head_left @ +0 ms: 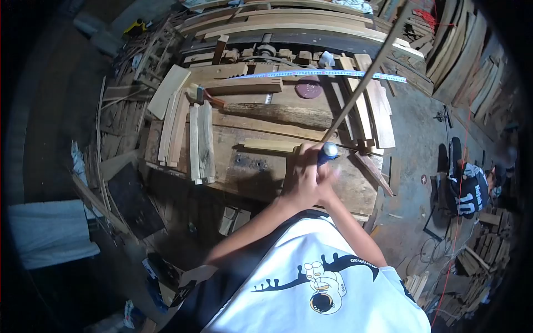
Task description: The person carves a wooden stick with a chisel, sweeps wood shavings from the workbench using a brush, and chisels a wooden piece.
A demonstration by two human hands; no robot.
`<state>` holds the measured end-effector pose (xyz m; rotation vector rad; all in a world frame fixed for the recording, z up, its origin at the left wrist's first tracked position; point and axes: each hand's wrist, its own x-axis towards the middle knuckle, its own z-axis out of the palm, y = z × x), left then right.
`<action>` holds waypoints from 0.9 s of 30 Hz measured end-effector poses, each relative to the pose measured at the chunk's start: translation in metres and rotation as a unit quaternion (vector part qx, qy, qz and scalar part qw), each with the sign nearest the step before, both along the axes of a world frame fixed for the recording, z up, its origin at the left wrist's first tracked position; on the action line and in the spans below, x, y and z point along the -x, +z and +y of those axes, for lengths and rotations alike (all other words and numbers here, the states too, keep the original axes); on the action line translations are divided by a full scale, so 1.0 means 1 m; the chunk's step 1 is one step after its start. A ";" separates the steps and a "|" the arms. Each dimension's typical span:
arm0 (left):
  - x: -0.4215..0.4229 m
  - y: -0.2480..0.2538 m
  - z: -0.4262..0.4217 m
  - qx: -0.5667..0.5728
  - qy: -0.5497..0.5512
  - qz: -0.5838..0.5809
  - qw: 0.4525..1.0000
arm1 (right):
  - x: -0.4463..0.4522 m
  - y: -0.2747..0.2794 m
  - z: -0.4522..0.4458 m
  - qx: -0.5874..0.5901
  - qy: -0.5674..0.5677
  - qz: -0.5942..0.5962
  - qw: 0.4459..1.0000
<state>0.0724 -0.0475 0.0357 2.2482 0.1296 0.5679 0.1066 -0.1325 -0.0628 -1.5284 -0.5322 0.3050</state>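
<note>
My left hand (pixel 302 176) is closed beside a blue tool with a round silvery end (pixel 330 151), its fingers wrapped against the blue part. Pressed close on the other side is my right hand (pixel 328 178), whose fingers are blurred and partly hidden. Both hands are over the near part of a wooden workbench (pixel 239 171). Just left of them lies a short light strip of wood (pixel 268 145). A rough-barked piece of wood (pixel 283 114) lies beyond, and a long thin pole (pixel 368 75) slants up and right from near my hands.
A tape measure (pixel 311 72) stretches across the back of the bench near a dark red disc (pixel 308 89). A brush (pixel 195 93) and boards (pixel 201 144) are on the left. A person in a dark number 10 shirt (pixel 469 191) is at the right, near wood piles.
</note>
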 end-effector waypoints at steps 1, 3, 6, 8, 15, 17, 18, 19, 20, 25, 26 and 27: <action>0.000 -0.004 0.004 -0.007 0.000 0.003 1.000 | 0.000 -0.004 0.001 -0.012 0.003 0.014 1.000; 0.000 -0.012 0.014 -0.019 0.005 0.007 1.000 | 0.000 -0.007 0.006 -0.032 0.012 0.043 0.998; 0.013 -0.004 0.023 0.029 0.016 -0.036 0.999 | 0.003 0.013 0.009 -0.066 0.021 0.064 0.996; 0.021 0.004 0.024 0.061 0.018 -0.053 0.997 | 0.000 0.021 0.014 -0.132 0.026 0.033 0.990; 0.048 0.011 0.055 0.378 0.100 -0.141 0.910 | -0.020 0.049 -0.010 -0.078 -0.018 -0.016 0.997; 0.055 0.013 0.069 0.504 0.106 -0.155 0.843 | -0.019 0.040 -0.020 -0.050 -0.007 -0.051 0.997; 0.058 0.008 0.079 0.510 0.124 -0.140 0.839 | -0.017 0.038 -0.026 -0.020 0.015 -0.064 0.998; 0.064 0.001 0.088 0.515 0.143 -0.123 0.836 | -0.014 0.037 -0.032 0.011 0.037 -0.074 0.996; 0.067 -0.003 0.093 0.524 0.166 -0.108 0.829 | -0.012 0.039 -0.039 0.054 0.064 -0.104 0.991; 0.081 -0.038 0.097 0.549 0.195 -0.073 0.809 | 0.011 0.023 -0.064 0.128 0.138 -0.114 0.976; 0.081 -0.044 0.093 0.545 0.186 -0.078 0.814 | 0.014 0.020 -0.066 0.132 0.144 -0.116 0.974; 0.080 -0.047 0.089 0.539 0.177 -0.083 0.819 | 0.016 0.022 -0.066 0.140 0.163 -0.114 0.970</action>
